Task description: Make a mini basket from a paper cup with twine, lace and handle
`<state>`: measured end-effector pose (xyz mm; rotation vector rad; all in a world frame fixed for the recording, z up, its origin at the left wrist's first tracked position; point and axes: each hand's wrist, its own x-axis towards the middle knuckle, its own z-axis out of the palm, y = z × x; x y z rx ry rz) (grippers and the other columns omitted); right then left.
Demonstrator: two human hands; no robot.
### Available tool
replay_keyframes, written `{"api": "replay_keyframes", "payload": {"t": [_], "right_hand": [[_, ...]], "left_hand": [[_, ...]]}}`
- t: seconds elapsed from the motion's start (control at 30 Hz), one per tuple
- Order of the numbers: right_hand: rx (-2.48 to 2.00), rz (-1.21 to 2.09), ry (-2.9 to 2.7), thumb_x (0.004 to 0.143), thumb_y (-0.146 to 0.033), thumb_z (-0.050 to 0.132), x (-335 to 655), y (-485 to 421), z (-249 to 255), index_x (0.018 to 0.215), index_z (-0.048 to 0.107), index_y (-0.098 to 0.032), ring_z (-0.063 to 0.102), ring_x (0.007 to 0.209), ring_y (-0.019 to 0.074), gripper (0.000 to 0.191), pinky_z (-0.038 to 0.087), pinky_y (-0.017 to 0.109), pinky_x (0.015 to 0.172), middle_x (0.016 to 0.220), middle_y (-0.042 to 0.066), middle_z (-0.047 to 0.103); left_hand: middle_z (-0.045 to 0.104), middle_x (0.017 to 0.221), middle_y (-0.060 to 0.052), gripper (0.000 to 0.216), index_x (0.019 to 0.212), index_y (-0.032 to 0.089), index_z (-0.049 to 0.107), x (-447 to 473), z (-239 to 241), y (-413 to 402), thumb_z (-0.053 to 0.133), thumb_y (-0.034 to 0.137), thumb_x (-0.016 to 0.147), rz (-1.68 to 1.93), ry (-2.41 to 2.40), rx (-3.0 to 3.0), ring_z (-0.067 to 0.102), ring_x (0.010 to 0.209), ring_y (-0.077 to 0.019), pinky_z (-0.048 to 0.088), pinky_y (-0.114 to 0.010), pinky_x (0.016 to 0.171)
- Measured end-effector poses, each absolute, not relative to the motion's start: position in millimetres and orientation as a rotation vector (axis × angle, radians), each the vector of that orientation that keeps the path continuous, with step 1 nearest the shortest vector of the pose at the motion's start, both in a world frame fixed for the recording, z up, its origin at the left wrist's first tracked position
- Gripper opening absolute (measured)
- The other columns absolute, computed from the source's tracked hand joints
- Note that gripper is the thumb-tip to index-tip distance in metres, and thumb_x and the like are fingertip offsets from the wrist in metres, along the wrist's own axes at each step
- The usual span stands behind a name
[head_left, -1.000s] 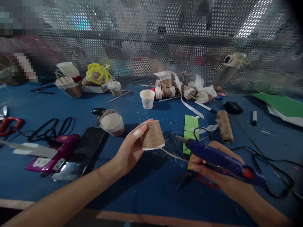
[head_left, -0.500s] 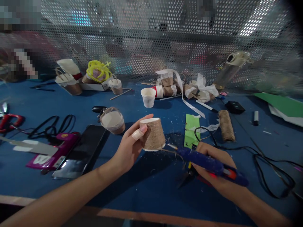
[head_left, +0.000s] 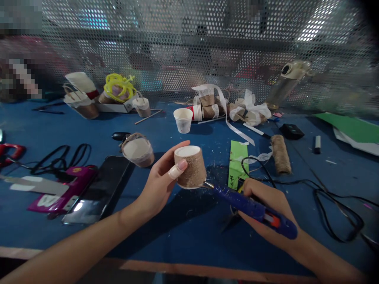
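The left hand (head_left: 161, 181) is gripping a twine-wrapped cup (head_left: 192, 170) — its thumb, banded by a pale strip, is pressing on the near side — and is holding it above the middle of the blue table (head_left: 177, 244), wider end down. The right hand (head_left: 268, 203) is clasping a blue glue gun (head_left: 239, 202), whose metal tip is pointing at the cup's lower rim; whether it is touching is hard to tell. Just beyond the right hand, a green strip (head_left: 237, 163) is lying flat, and a twine roll (head_left: 280, 154) is resting to its right. On the left side, a small basket (head_left: 138, 152) is standing near a phone (head_left: 99, 189), and a purple glue gun (head_left: 66, 185) is lying beside the phone. Farther back, a white cup (head_left: 183, 121) is standing upright, a ribbon (head_left: 223, 108) is trailing over a cluster of wrapped cups (head_left: 209, 111) — and a bottle (head_left: 281, 90) is leaning near the mesh (head_left: 166, 59).
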<state>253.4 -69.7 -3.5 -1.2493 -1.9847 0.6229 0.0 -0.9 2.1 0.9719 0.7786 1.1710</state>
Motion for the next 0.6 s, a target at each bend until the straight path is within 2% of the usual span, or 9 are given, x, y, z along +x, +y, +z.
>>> {"api": "replay_keyframes", "payload": {"t": [0.13, 0.6], "right_hand": [[-1.249, 0.548, -2.043, 0.077, -0.007, 0.062, 251.6, -71.1, -4.1, 0.075, 0.044, -0.023, 0.046, 0.059, 0.0125, 0.025, 0.032, 0.027, 0.057, 0.071, -0.003, 0.049], [-1.309, 0.631, -2.008, 0.074, -0.007, 0.062, 253.8, -72.2, -3.7, 0.073, 0.042, -0.024, 0.05, 0.057, 0.014, 0.026, 0.033, 0.028, 0.055, 0.069, -0.002, 0.054]], "left_hand": [[0.067, 0.134, -0.007, 0.047, 0.129, 0.029, 0.068, -0.2, 0.0, -1.0, 0.078, 0.036, 0.084, 1.179, 0.802, 1.012, 0.05, 0.137, -0.0338, 0.036, -0.049, 0.117], [0.063, 0.141, -0.006, 0.048, 0.135, 0.032, 0.062, -0.3, 2.3, -3.2, 0.072, 0.036, 0.089, 1.161, 0.806, 1.032, 0.045, 0.141, -0.0338, 0.039, -0.045, 0.114]]}}
